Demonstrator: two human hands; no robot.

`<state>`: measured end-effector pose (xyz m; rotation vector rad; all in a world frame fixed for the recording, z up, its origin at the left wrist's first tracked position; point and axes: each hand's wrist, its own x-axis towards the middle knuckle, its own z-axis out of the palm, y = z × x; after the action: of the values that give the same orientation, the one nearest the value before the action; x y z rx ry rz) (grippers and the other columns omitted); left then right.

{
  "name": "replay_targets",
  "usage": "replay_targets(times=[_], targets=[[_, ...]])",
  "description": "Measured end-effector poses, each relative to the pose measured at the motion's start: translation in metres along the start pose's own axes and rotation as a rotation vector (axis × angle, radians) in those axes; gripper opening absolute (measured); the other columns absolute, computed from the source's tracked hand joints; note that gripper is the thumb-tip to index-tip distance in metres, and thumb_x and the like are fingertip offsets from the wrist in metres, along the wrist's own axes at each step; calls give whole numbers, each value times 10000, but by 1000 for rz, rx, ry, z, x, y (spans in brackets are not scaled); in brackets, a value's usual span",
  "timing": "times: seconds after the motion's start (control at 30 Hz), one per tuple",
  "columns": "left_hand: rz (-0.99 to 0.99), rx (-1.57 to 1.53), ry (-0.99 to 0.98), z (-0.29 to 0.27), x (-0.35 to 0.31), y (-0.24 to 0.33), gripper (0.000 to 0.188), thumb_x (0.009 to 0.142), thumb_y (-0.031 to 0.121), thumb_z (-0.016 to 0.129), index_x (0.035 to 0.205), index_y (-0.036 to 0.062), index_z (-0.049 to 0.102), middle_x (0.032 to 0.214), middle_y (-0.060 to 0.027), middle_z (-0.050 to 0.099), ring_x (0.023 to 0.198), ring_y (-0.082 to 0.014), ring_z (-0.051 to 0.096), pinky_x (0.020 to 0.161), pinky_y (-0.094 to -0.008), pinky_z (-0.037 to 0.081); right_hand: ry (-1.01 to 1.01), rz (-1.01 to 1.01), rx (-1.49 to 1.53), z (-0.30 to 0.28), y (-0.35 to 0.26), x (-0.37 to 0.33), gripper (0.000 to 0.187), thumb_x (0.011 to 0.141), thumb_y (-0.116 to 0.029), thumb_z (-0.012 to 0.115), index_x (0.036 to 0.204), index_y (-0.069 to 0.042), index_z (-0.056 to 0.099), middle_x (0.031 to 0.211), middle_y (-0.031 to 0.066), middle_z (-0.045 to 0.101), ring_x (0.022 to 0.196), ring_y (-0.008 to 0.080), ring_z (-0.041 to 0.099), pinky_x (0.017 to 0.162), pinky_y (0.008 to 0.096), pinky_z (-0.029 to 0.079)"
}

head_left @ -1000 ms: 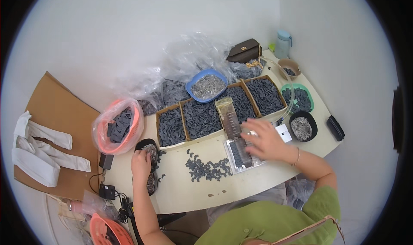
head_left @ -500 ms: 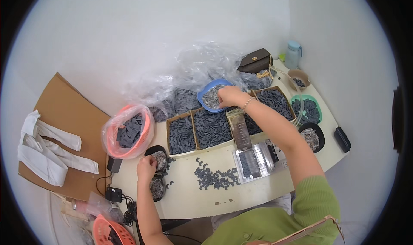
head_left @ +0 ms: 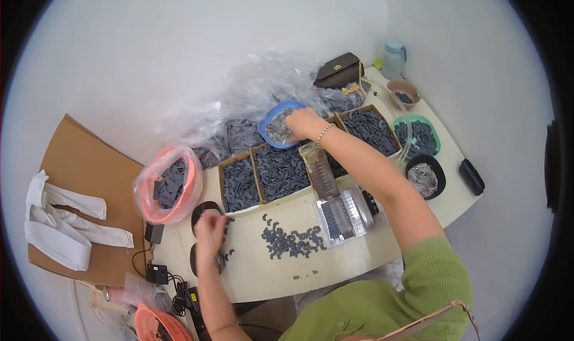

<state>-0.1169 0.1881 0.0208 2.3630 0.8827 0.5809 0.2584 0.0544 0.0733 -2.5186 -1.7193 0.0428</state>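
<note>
My right hand (head_left: 305, 125) reaches over the blue bowl (head_left: 272, 142) of small silvery metal pins. Its fingers are drawn together and point down at the pins; whatever they grip is hidden. Over two small black bowls at the left, my left hand (head_left: 210, 227) is closed with curled fingertips, and I cannot make out what is in them. It covers part of the far black bowl (head_left: 203, 209); the near black bowl (head_left: 219, 263) shows beside my wrist. Loose dark grey curved pieces (head_left: 292, 240) lie scattered on the table between my arms.
A divided cardboard tray (head_left: 241, 210) full of grey pieces stands mid-table. Right of the scattered pieces is a clear-topped metal device (head_left: 344, 215). A bagged pink basket (head_left: 190, 185) stands left; a black bowl (head_left: 441, 176) of pins and a green bowl (head_left: 437, 140) stand right.
The whole view has shifted a little. My left hand has moved right relative to the black bowls, now covering more of the far one. My right hand remains at the blue bowl.
</note>
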Motion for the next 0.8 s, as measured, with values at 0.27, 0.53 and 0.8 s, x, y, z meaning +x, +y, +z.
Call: replay_targets(times=[0.27, 0.53, 0.8], targets=[[527, -324, -253, 151, -62, 164, 160, 736, 39, 728, 827, 47, 596, 1056, -119, 580, 1038, -290, 546, 827, -376, 442, -50, 30, -22, 12, 1, 10, 214, 774, -159, 654, 949, -47, 706, 1008, 154, 692, 959, 293, 667, 796, 410, 532], [635, -53, -163, 160, -63, 182, 194, 698, 88, 728, 824, 57, 584, 1098, -137, 542, 1115, -354, 492, 934, -462, 352, 100, 36, 38, 14, 16, -5, 210, 734, -205, 664, 836, -26, 703, 872, 177, 696, 878, 320, 673, 774, 410, 534], [655, 94, -165, 146, -75, 165, 439, 778, 149, 689, 1176, 4, 571, 1323, -172, 496, 1275, -358, 416, 1041, -479, 322, 444, -73, 228, 9, 22, -23, 137, 748, -174, 652, 791, -46, 676, 874, 142, 676, 875, 324, 633, 745, 413, 512]])
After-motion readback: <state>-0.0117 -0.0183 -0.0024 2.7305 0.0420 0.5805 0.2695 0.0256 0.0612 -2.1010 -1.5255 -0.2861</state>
